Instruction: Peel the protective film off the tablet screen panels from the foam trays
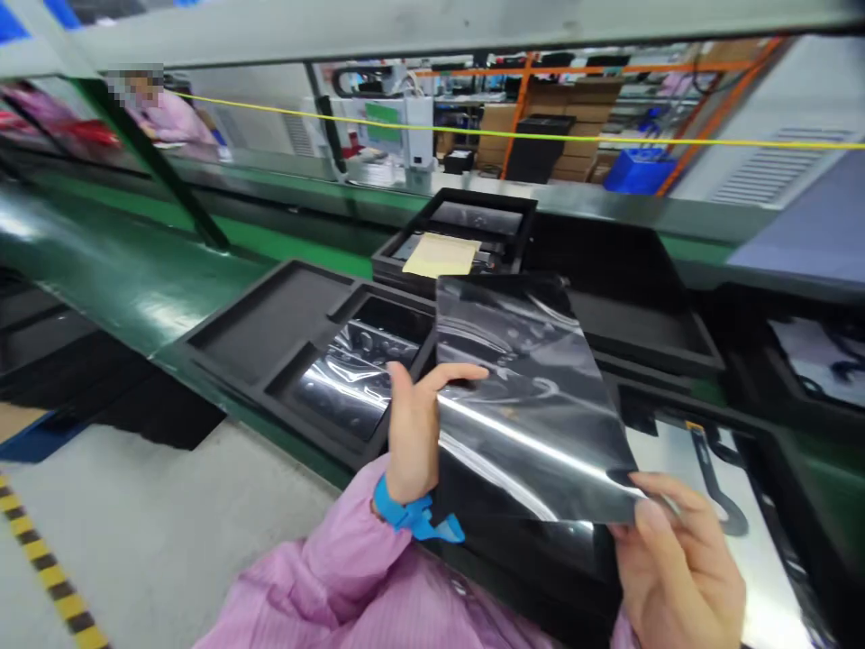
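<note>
A thin, glossy see-through plastic film (520, 397) is held up in front of me, tilted, with bright streaks of reflection. My right hand (676, 550) pinches its lower right corner between thumb and fingers. At the film's left edge is my left hand (414, 433), thumb raised and index finger stretched across the edge; its other fingers are hidden. Beneath the film lies a dark, shiny surface (574, 545), mostly covered. To the left, a black foam tray (270, 315) holds a glossy dark sheet (358, 361) in one compartment.
Right of my hands, a silver panel with a flex cable (706, 478) lies in a black tray. Stacked black trays (446, 203) stand behind, bearing a yellow paper (442, 255). Another black tray (628, 297) sits back right. A green conveyor (155, 288) runs left; a person (168, 113) works beyond.
</note>
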`<state>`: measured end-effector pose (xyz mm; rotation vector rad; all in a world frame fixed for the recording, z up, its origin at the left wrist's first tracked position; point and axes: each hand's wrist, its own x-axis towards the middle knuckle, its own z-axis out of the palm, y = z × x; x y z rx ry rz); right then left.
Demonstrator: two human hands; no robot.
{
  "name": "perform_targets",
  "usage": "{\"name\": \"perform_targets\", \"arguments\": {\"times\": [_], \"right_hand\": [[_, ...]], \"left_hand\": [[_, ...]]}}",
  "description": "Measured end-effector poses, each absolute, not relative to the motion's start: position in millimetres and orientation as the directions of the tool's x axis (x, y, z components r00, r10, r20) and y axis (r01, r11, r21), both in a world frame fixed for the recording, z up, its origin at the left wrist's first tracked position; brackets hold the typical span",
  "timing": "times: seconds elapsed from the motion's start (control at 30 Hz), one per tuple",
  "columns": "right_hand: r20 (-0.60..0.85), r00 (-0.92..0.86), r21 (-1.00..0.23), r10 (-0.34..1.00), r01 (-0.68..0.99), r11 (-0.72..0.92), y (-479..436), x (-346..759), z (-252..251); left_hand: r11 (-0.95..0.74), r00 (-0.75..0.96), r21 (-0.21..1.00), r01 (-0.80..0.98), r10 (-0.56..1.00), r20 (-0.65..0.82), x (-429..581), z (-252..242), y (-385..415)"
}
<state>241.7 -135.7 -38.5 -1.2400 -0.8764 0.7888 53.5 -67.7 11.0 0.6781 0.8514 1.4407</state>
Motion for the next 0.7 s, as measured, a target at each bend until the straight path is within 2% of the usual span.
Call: {"name": "perform_targets", "arguments": {"times": [0.13, 0.3, 0.4, 0.47, 0.53, 0.6, 0.67, 0.7], "right_hand": [[-0.046, 0.416, -0.998, 0.908, -0.062, -0.022, -135, 248, -62], [-0.052, 0.309, -0.998, 0.95, 0.013, -0.059, -132, 233, -66], [-0.067, 0.181, -0.991, 0.981, 0.105, -0.087, -133, 221, -58], [-0.013, 0.005, -0.973, 1.0, 0.23, -0.014, -132, 219, -52], [0.069, -0.19, -0.913, 0.979, 0.383, 0.139, -129, 229, -48], [0.129, -0.259, -0.828, 0.957, 0.503, 0.247, -122, 250, -46], [0.136, -0.152, -0.781, 0.979, 0.591, 0.2, -109, 281, -47], [0.126, -0.067, -0.781, 0.99, 0.608, 0.141, -100, 298, -48]], "left_hand": [[0.044, 0.009, 0.897, -0.439, 0.999, -0.045, 46, -2, -63], [0.169, 0.119, 0.86, -0.482, 0.985, -0.127, 23, -15, -65], [0.218, 0.049, 0.841, -0.494, 0.973, -0.224, 1, -17, -67], [0.2, -0.049, 0.851, -0.486, 0.966, -0.255, -20, -9, -67], [0.071, -0.18, 0.899, -0.432, 0.97, -0.163, -47, 7, -64], [-0.178, -0.352, 0.941, -0.287, 0.934, 0.07, -82, 27, -56], [-0.389, -0.485, 0.919, -0.062, 0.817, 0.313, -124, 45, -40], [-0.415, -0.494, 0.909, 0.021, 0.787, 0.371, -147, 52, -30]]}}
